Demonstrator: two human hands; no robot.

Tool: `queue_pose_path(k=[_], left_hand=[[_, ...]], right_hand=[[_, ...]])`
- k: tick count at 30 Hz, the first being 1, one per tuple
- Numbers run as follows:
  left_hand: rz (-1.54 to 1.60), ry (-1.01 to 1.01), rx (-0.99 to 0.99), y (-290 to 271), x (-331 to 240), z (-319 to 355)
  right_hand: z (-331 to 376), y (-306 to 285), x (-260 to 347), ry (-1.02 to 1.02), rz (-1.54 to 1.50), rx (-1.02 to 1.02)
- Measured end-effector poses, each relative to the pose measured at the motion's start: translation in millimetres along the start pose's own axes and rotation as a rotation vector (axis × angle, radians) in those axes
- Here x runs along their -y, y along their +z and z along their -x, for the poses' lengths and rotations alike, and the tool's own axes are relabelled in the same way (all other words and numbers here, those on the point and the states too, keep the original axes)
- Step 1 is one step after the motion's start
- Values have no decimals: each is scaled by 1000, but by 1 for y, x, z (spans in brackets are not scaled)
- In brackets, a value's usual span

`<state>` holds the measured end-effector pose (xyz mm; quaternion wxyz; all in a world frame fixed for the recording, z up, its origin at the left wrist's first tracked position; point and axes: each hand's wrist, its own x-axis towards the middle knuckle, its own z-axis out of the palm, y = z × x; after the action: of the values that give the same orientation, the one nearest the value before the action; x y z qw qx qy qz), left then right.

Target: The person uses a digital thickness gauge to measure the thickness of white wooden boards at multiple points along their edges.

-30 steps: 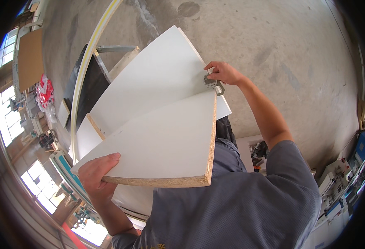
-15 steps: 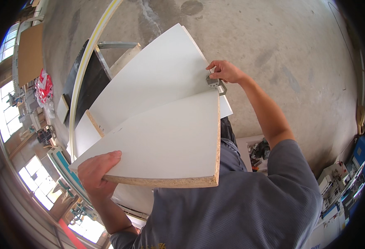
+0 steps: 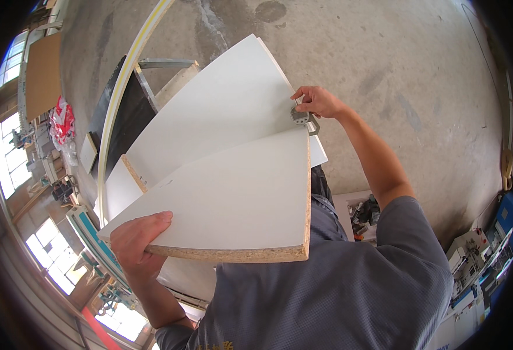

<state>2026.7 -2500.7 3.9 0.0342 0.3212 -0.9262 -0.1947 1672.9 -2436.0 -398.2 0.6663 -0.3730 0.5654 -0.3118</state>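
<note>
A white-faced particle board panel [image 3: 227, 198] lies tilted in front of my body, its raw chip edge toward me. My left hand [image 3: 139, 239] is closed on its near left edge, thumb on the white face and the other fingers out of sight beneath. At the panel's far right corner, my right hand [image 3: 318, 102] pinches a small grey digital thickness gauge [image 3: 300, 116] with a display and a C-shaped frame. The gauge sits over the panel's edge there. Beneath and beyond is a larger white panel [image 3: 221, 99].
Left of the panels stands a dark board in a metal frame [image 3: 146, 87], with a pale curved strip with a yellow line [image 3: 119, 93] before it. A box of small dark parts [image 3: 364, 216] is by my right side. Machines [image 3: 472, 262] stand at the lower right.
Almost nothing differs. The held panel, both hands and the gauge have shifted very slightly to the right.
</note>
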Motion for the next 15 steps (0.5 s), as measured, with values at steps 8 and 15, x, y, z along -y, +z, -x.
queue_pose_path(k=[8, 15], left_hand=[[21, -28, 30, -3, 0, 2], [3, -146, 49, -17, 3, 14]], right_hand=[[3, -2, 8, 23, 109, 20], [28, -12, 7, 17, 53, -107]])
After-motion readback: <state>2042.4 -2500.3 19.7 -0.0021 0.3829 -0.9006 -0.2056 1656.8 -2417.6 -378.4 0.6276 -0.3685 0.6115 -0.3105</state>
